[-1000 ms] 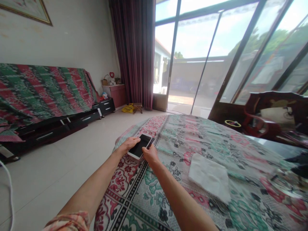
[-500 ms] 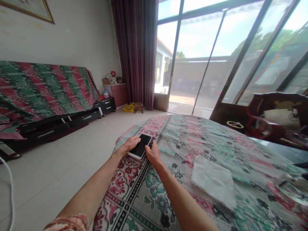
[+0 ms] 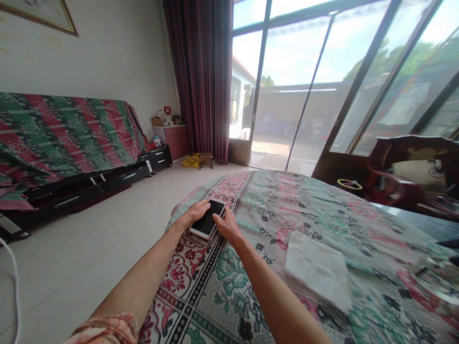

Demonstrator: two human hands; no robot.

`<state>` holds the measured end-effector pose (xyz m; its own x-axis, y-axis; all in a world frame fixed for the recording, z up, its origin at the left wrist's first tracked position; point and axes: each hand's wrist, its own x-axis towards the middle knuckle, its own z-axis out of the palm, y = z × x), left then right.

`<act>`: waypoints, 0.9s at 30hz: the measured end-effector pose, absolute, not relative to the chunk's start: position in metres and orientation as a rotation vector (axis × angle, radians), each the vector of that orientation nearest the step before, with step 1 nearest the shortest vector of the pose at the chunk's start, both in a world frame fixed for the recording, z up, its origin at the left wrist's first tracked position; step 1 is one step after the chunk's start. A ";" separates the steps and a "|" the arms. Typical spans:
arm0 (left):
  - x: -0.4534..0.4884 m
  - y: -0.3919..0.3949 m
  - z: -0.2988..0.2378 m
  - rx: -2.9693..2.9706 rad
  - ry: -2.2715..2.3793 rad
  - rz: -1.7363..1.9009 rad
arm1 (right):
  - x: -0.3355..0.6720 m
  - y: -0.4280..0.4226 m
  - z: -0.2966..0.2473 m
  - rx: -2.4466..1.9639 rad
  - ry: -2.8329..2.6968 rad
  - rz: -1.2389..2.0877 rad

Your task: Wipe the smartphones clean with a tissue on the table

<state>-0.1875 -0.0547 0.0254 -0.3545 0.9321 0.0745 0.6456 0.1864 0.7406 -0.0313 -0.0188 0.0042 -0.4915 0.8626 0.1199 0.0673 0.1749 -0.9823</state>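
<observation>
A white smartphone with a dark screen lies face up over the near left part of the round table. My left hand grips its left edge, the thumb on the upper left of the face. On the opposite side, my right hand holds the right edge with the thumb at the screen's border. Beneath the phone shows the edge of another flat layer, which I cannot make out. A folded white cloth lies on the patterned tablecloth, right of my right forearm.
A glass-like tray with small items sits at the table's right. Beyond are a dark red wooden chair and glass doors. Along the left wall runs a low black cabinet; a white cable lies on the floor.
My right hand has shifted slightly, its thumb now further over the phone's face. A dark patch formerly beside the phone's upper right corner no longer shows. The left hand keeps its hold.
</observation>
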 end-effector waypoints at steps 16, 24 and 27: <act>-0.139 -0.107 0.042 1.817 2.361 0.752 | -0.010 -0.061 -0.014 -0.827 -1.647 1.245; -0.121 -0.105 0.046 1.731 2.585 0.504 | -0.011 -0.063 -0.018 -0.813 -1.678 1.137; -0.120 -0.102 0.045 1.723 2.610 0.475 | -0.015 -0.065 -0.020 -0.842 -1.711 1.031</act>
